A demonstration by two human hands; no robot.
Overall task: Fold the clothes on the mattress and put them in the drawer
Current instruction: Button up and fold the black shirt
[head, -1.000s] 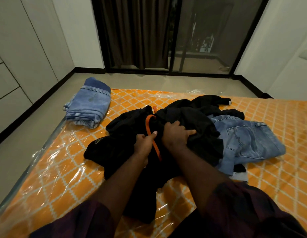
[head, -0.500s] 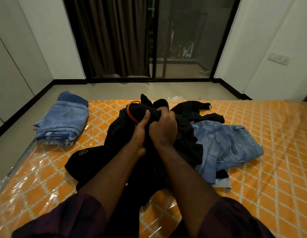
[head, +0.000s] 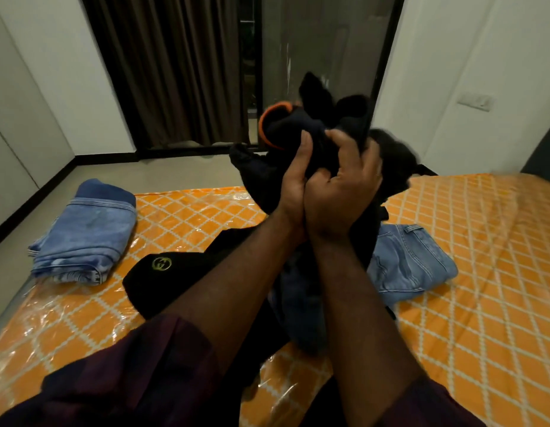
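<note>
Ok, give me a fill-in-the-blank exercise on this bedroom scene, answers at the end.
1. The left hand and right hand hold up a dark garment whose trim is ____.
2. The folded jeans lie on the person's ____ side.
3. The mattress is wrapped in clear ____.
4. The unfolded jeans lie on the person's ____ side.

Missing words: orange; left; plastic; right.

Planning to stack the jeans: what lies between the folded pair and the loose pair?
In the head view, a black garment with a gold logo lies between the folded jeans and the loose jeans, along with the hanging dark garment.
</note>
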